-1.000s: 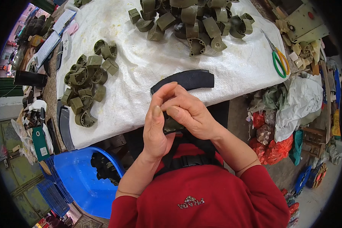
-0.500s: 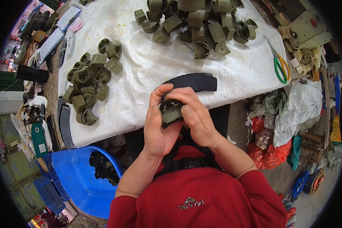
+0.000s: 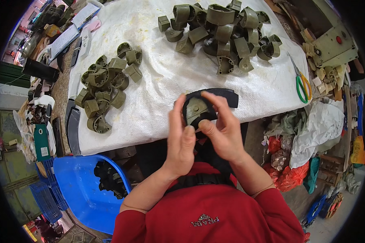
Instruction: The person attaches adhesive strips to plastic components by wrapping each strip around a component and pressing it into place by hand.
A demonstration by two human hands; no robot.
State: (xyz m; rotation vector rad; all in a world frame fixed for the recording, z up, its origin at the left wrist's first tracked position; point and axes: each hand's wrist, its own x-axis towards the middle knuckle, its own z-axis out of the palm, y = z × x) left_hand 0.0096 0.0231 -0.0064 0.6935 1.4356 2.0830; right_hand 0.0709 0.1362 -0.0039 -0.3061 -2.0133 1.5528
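Between both hands I hold an olive-green moulded part with a black band round its rim (image 3: pixel 198 110); its flat face is turned up. My left hand (image 3: pixel 179 139) is closed along its left side, fingertips at the far edge and thumb at the near edge. My right hand (image 3: pixel 223 129) grips the right side, thumb pressed on the near black edge. Just beyond my fingers, a curved black strip (image 3: pixel 229 97) lies on the white woven sheet (image 3: pixel 150 109), partly hidden by the held part and my right hand.
Loose olive-green moulded parts lie in a left heap (image 3: pixel 105 83) and a larger far heap (image 3: pixel 225 34). Scissors (image 3: pixel 301 85) with green and orange handles rest at the right edge. A blue tub (image 3: pixel 81 202) with dark banded pieces (image 3: pixel 108 178) stands below left; red bags (image 3: pixel 292 178) lie at right.
The held part has been turned, so its flat face now shows upward. Both hands have shifted slightly right and changed their grip around it. The whole view has shifted a little.
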